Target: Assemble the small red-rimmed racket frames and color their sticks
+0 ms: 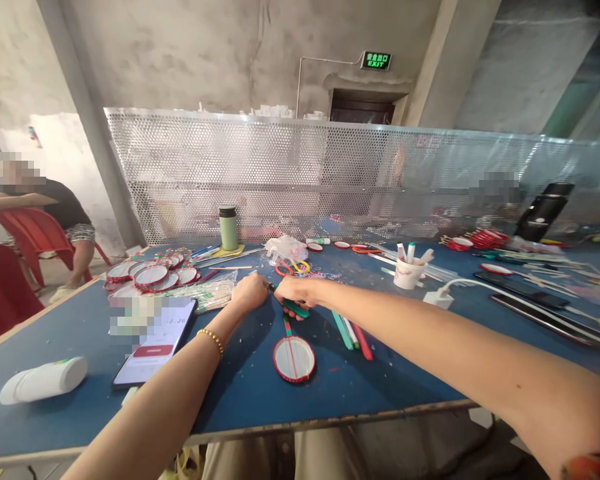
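Both my hands meet at the middle of the blue table (70, 327). My left hand (251, 291) is closed in a fist around the end of a thin dark stick. My right hand (294, 292) is closed on a green-handled tool (297, 308), its fingers curled over it. Just below the hands lies a round white disc with a red rim (294, 359), a striped stick running from it up toward my hands. Green, white and red sticks (353, 331) lie right of the disc.
A phone (156, 342) and a white tube (44, 380) lie at the left front. A pile of red-rimmed discs (150, 273) and a green bottle (229, 227) stand behind. A white cup of pens (409, 272), cables and phones lie right. A seated person (55, 207) is at far left.
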`<state>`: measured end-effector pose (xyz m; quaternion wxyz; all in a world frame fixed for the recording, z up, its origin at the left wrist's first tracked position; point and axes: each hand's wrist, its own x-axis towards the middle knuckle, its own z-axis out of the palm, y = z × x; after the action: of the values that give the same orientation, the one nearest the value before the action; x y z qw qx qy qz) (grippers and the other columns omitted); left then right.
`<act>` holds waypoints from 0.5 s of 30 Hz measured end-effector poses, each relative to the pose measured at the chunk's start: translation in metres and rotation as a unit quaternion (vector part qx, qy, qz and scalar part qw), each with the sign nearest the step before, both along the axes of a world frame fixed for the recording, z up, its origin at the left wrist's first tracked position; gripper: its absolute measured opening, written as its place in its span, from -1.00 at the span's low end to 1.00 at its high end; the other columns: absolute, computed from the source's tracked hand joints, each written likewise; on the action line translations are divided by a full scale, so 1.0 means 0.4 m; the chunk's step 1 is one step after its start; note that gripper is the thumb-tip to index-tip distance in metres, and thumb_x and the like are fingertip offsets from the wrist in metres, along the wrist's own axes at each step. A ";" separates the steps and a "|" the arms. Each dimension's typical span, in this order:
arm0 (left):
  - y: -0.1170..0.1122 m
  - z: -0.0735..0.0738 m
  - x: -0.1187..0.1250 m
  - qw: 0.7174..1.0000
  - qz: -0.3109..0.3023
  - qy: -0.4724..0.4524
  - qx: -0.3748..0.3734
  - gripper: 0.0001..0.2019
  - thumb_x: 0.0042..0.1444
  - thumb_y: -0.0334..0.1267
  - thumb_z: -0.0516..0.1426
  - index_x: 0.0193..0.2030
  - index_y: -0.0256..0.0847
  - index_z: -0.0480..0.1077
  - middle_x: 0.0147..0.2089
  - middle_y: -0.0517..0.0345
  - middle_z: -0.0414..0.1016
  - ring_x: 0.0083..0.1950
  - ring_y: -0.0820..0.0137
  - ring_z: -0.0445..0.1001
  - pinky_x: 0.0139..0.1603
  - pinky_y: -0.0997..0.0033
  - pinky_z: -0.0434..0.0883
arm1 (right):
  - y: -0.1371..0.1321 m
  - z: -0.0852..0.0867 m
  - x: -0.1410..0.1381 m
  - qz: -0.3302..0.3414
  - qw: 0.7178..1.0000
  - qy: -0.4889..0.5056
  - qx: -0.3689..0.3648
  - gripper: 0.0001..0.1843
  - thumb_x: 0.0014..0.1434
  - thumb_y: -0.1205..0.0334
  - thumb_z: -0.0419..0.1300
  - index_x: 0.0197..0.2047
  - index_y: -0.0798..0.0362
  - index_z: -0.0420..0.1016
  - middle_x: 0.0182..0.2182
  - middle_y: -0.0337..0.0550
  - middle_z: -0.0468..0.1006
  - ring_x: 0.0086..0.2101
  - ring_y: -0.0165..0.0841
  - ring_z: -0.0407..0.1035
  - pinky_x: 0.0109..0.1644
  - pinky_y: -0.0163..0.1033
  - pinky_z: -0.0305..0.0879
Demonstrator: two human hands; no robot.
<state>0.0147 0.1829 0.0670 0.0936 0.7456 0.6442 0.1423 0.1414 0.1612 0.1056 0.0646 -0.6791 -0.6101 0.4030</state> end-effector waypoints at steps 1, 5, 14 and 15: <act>-0.001 0.001 -0.001 1.000 0.000 0.001 -0.001 -0.68 0.10 -0.30 0.00 -0.17 -0.14 0.58 -0.07 -0.12 0.61 -0.04 0.11 0.57 -0.16 0.30 0.45 | 0.000 -0.002 0.001 0.004 1.000 -0.002 -0.006 -0.79 0.10 0.47 0.07 -0.55 0.15 0.34 -0.73 -0.23 0.33 -0.67 -0.40 0.34 -0.54 -0.29 0.41; -0.002 0.004 -0.011 1.000 -0.008 0.010 0.001 -0.70 0.13 -0.28 0.00 -0.17 -0.15 0.56 -0.07 -0.10 0.61 -0.03 0.15 0.57 -0.14 0.33 0.44 | -0.002 -0.001 0.012 0.024 0.999 0.018 -0.044 -0.80 0.10 0.46 0.04 -0.53 0.17 0.35 -0.69 -0.18 0.38 -0.66 -0.40 0.35 -0.52 -0.31 0.40; 0.002 -0.010 -0.025 0.996 0.004 0.075 0.057 -0.70 0.20 -0.40 -0.04 -0.11 -0.28 0.51 -0.01 -0.25 0.56 0.05 0.15 0.54 -0.05 0.34 0.42 | 0.045 0.083 0.152 -0.005 0.983 -0.079 0.166 -0.87 0.16 0.28 0.11 -0.29 0.16 0.43 -0.43 -0.10 0.54 -0.55 -0.41 0.42 -0.47 -0.35 0.36; 0.007 -0.008 -0.019 0.996 0.002 0.074 0.058 -0.70 0.19 -0.43 -0.04 -0.11 -0.28 0.51 -0.01 -0.23 0.56 0.05 0.17 0.54 -0.05 0.37 0.41 | 0.064 0.090 0.172 -0.014 0.967 -0.148 0.209 -0.81 0.19 0.22 0.10 -0.25 0.17 0.45 -0.39 -0.06 0.55 -0.51 -0.38 0.45 -0.45 -0.34 0.36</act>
<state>0.0072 0.1857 0.0639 0.0024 0.7567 0.6419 0.1240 0.2101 0.1867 0.1416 0.1199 -0.7109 -0.6741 0.1607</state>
